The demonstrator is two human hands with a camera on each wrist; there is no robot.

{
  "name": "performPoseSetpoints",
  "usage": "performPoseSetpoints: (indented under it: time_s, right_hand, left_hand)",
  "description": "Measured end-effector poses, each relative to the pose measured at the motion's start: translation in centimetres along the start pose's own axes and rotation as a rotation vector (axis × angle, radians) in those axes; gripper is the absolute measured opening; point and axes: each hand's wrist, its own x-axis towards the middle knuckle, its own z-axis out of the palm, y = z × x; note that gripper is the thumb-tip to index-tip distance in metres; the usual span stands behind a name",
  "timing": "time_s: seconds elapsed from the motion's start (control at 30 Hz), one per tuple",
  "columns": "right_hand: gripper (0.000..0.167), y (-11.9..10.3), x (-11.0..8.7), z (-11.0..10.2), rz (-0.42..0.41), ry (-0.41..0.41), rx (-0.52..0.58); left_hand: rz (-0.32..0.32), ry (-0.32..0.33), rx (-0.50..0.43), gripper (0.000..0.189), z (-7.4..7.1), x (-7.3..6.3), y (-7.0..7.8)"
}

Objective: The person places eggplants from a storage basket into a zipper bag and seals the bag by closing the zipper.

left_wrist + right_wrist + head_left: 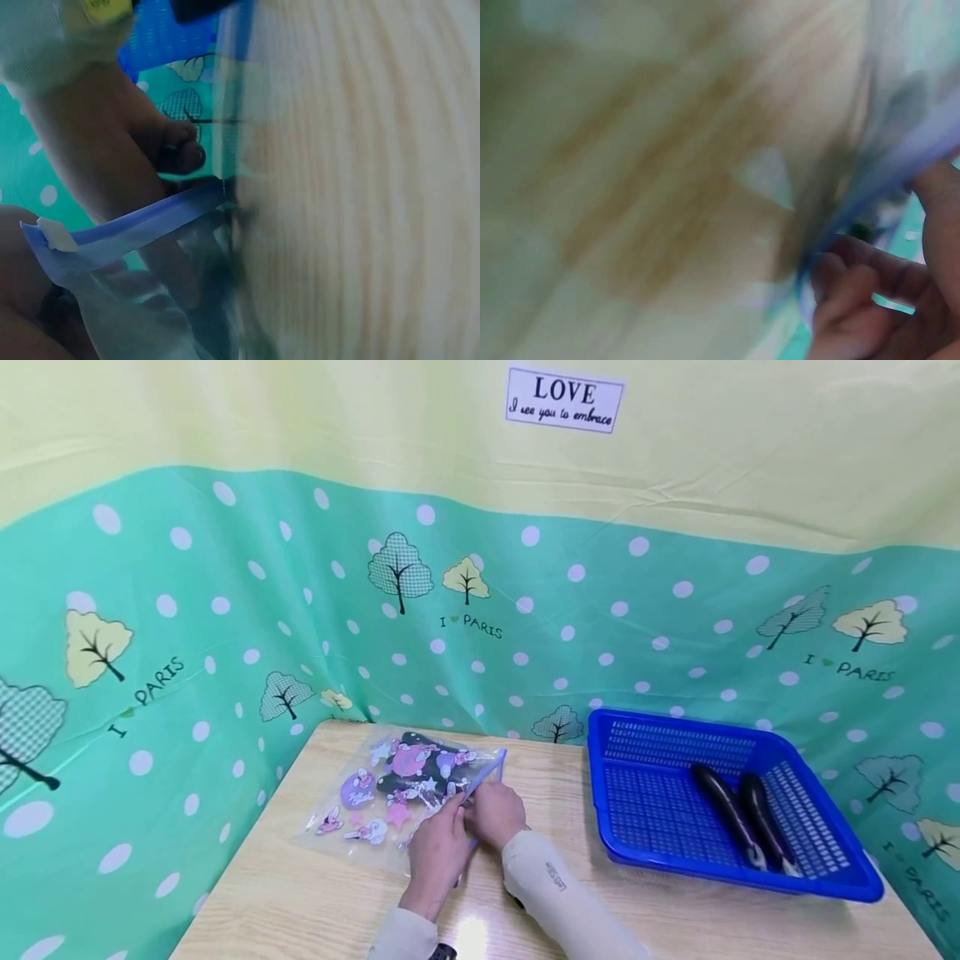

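A clear zip bag (375,831) with cartoon prints and a purple zip edge (142,229) lies on the table. Dark, rounded long shapes (442,766) show through its plastic, looking like eggplants. My left hand (438,847) holds the near part of the bag's zip edge. Close beside it, my right hand (497,814) grips the same edge with curled fingers. From the left wrist, some of the right hand's fingers (172,274) show through the plastic at the bag's mouth. In the right wrist view, fingers (847,292) are bent against the purple strip.
To the right stands a blue plastic basket (637,810) with two eggplants (727,814) lying along its right side. The wooden table (262,885) ends against a green and yellow printed curtain (480,693) at the back and left.
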Motion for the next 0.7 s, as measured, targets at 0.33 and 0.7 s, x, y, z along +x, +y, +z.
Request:
performPoseSetpoints:
  time_s: [0.33, 0.7]
  right_hand:
    - [0.027, -0.2, -3.7, -7.7, -0.057, 0.002, 0.119]
    - [0.032, 10.8, -6.1, -21.2, 0.027, -0.083, 0.064]
  left_hand:
    - [0.058, -0.12, 0.073, 0.047, -1.0, -0.9, -0.5]
    - [0.068, -0.133, 0.15, 0.04, -2.4, -1.7, -1.1]
